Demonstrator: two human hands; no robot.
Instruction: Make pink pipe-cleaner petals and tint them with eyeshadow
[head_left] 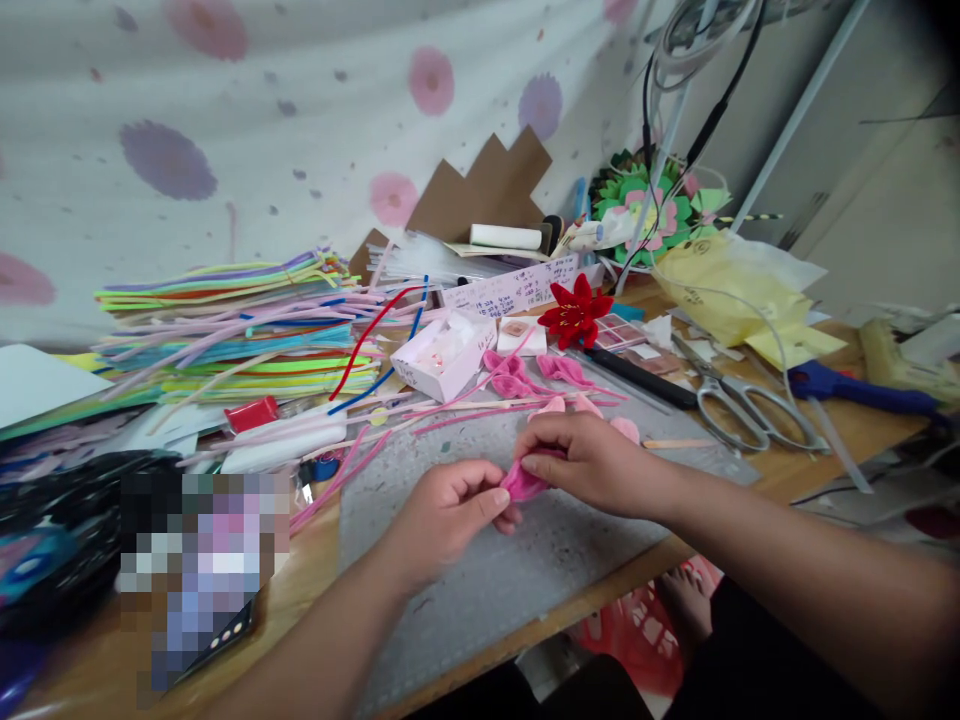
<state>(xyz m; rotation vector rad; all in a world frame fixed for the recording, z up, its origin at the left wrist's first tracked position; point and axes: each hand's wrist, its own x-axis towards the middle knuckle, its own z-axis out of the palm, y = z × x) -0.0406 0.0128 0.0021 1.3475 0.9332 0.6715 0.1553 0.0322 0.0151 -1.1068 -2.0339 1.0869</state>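
A fuzzy pink pipe-cleaner petal is pinched between both hands above the grey mat. My left hand grips its left end with thumb and fingers. From above, my right hand is closed over the other end, hiding part of it. Just beyond the hands lie more pink looped petals, and paler pink pieces peek out behind my right hand. A red pipe-cleaner flower rests farther back.
Bundles of coloured pipe cleaners pile up at the left, near a phone-like pixelated object. A small white box sits behind the mat. To the right lie a black-handled tool, scissors and a blue handle.
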